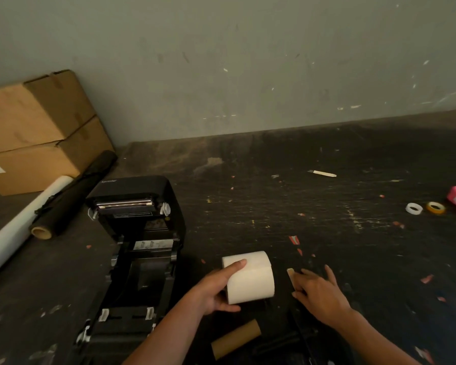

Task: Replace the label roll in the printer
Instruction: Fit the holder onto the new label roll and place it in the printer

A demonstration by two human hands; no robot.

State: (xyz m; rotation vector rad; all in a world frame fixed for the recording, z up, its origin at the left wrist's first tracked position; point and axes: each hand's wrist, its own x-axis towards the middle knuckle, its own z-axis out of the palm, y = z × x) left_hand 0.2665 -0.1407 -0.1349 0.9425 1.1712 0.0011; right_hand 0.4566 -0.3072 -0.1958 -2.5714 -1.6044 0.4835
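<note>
1. Paper wound tight on a core: the label roll (249, 277) looks to me light for its bulk, firm across its width, but likely to dent at the edges or start unwinding if I squeeze the loose outer wrap.

2. Best hold, I judge, is across the two flat ends or around the drum, with a finger pinning the free edge so it cannot spring open.

3. My left hand (216, 292) grasps the roll now, thumb lying over the top of the drum and fingers tucked under its near-left end; the roll sits just past my palm, to its right, and I cannot tell whether it rests on the table (327, 219).

4. My right hand (317, 291) lies flat and loose on the table, fingers spread, holding nothing that I can see; the roll is just to its left, not touching it. A small pale strip (291, 273) lies at my fingertips.

5. Left of my left hand, close by, the printer (137, 246) stands with its lid up and its bay looking empty, ready for the roll.

6. Nearer to me than both hands lies a bare cardboard core (236, 341), probably the spent one, clear of the grip.
</note>
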